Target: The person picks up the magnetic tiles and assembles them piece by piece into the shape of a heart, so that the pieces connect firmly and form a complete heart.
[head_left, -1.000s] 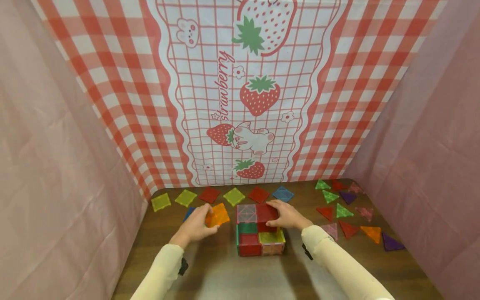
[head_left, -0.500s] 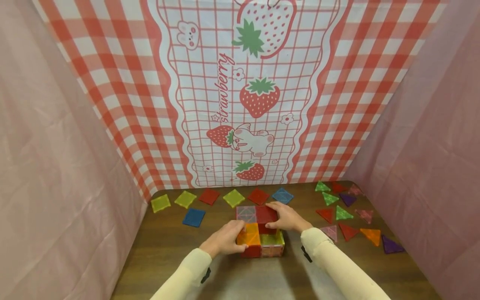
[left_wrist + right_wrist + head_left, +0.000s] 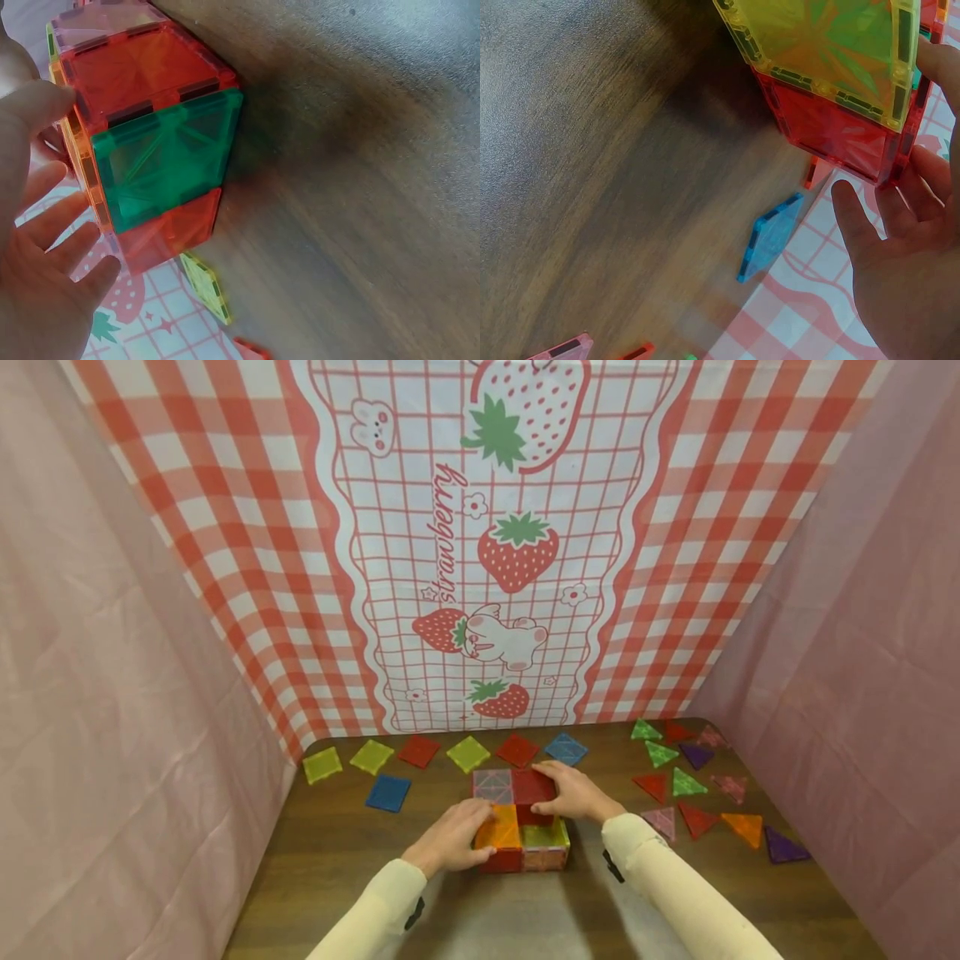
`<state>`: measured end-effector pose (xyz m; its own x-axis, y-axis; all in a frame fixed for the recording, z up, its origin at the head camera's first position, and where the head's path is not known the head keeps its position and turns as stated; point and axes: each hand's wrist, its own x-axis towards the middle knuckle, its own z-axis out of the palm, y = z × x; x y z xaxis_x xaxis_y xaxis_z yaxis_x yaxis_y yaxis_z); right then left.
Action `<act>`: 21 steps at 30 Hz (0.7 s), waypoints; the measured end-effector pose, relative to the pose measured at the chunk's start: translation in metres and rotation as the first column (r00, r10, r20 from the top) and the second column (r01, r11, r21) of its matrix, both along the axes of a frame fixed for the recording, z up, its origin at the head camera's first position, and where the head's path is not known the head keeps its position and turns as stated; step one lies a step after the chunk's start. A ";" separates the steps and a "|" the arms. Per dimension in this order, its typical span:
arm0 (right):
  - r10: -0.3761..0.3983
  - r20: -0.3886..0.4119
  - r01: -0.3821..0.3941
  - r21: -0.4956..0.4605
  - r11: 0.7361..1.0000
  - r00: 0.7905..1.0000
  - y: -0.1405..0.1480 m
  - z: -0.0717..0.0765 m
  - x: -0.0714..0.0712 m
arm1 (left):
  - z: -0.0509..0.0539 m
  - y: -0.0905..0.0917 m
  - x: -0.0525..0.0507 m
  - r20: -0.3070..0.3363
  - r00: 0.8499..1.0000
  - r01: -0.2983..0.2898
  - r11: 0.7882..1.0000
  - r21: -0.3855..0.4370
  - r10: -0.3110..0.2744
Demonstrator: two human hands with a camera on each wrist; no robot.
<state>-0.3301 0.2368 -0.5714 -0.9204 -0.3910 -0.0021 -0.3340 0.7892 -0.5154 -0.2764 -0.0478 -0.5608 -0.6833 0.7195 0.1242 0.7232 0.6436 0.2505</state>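
A low box of see-through magnetic tiles stands mid-table, with a red front wall (image 3: 142, 71), a green side wall (image 3: 169, 169) and a yellow side wall (image 3: 825, 45). My left hand (image 3: 453, 837) holds an orange magnetic tile (image 3: 504, 828) flat on the box's front left, thumb at the near edge and fingers at the far edge. Behind it lies a pale pink tile (image 3: 492, 787). At the back right, my right hand (image 3: 573, 792) grips a red magnetic tile (image 3: 531, 785) between thumb and fingers. The front right cell is uncovered on top.
A blue square tile (image 3: 388, 793) lies left of the box. Along the back runs a row of square tiles, among them a yellow one (image 3: 468, 753) and a light blue one (image 3: 566, 748). Several triangular tiles, including an orange one (image 3: 742, 829), spread across the right.
My left hand has brought the orange tile rightward from near the blue square onto the box's front left, then stayed there. The right hand has kept its place on the red tile.
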 end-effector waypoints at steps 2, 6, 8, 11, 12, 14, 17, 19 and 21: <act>-0.005 0.002 0.005 -0.001 1.000 1.000 0.000 0.000 -0.001 | 0.000 -0.001 0.001 -0.003 1.000 -0.003 1.000 -0.009 0.003; -0.009 0.005 0.009 0.002 1.000 1.000 -0.001 0.000 -0.001 | 0.000 -0.002 0.003 0.017 0.999 -0.026 0.999 -0.035 0.026; -0.007 0.008 0.007 0.002 1.000 1.000 -0.001 0.000 -0.001 | -0.001 -0.003 0.004 0.042 0.998 -0.040 0.998 -0.039 0.041; -0.006 0.008 0.006 0.005 1.000 1.000 -0.001 0.000 -0.001 | -0.002 -0.003 0.005 0.070 0.996 -0.060 0.997 -0.039 0.063; -0.007 0.008 0.007 0.004 1.000 1.000 -0.002 0.000 0.000 | -0.003 -0.003 0.005 0.074 0.995 -0.064 0.997 -0.036 0.067; -0.011 0.009 0.011 0.005 1.000 1.000 -0.002 0.000 0.000 | -0.004 -0.003 0.006 0.076 0.994 -0.070 0.997 -0.030 0.072; -0.015 0.010 0.015 0.010 1.000 1.000 -0.001 -0.002 -0.001 | -0.004 -0.003 0.007 0.081 0.994 -0.071 0.997 -0.022 0.072; -0.015 0.006 0.015 0.012 1.000 1.000 -0.001 -0.003 -0.001 | -0.004 -0.004 0.008 0.085 0.994 -0.071 0.997 -0.020 0.072; -0.010 -0.001 0.010 0.011 1.000 1.000 0.000 -0.004 -0.001 | -0.005 -0.004 0.009 0.090 0.993 -0.072 0.997 -0.018 0.073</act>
<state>-0.3306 0.2366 -0.5758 -0.9244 -0.3813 -0.0059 -0.3260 0.7983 -0.5064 -0.2675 -0.0520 -0.5658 -0.7418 0.6688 0.0489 0.6490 0.6977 0.3033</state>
